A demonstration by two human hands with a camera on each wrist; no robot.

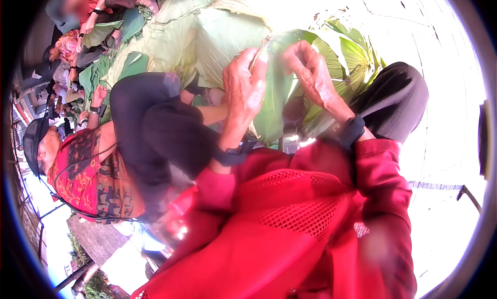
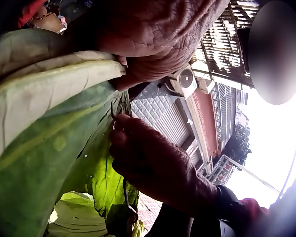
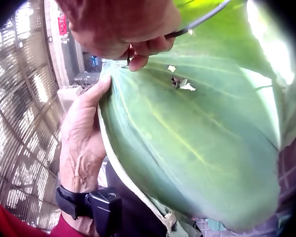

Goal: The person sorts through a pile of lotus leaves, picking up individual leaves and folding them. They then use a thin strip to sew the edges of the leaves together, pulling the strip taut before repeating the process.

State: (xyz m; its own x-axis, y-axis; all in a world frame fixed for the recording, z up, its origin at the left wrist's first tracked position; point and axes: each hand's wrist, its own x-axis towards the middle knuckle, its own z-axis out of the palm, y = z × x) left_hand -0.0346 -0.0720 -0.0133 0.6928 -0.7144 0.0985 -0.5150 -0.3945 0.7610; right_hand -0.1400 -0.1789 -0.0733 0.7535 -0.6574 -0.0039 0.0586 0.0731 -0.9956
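A large green leaf [image 1: 272, 100] hangs between the two hands; its veined face [image 3: 192, 143] fills much of the right wrist view. My left hand [image 1: 242, 92] grips the leaf's gathered edge, thumb on one side, as the left wrist view shows with the hand [image 2: 158, 39] at the top. My right hand [image 1: 313, 74] has curled fingers pinching a thin dark curved tool [image 3: 200, 19], whose narrow end is by the leaf's top edge. That tool's shaft [image 2: 126, 192] also shows below the right hand [image 2: 153, 163]. Small holes and a torn spot mark the leaf.
Pale large leaves [image 1: 228, 35] lie beyond the hands, and yellow-green leaves [image 1: 357, 56] by the right knee [image 1: 401, 100]. At the left sits a person in a dark hat [image 1: 36, 144], close to the left knee. More people and leaves are at the upper left.
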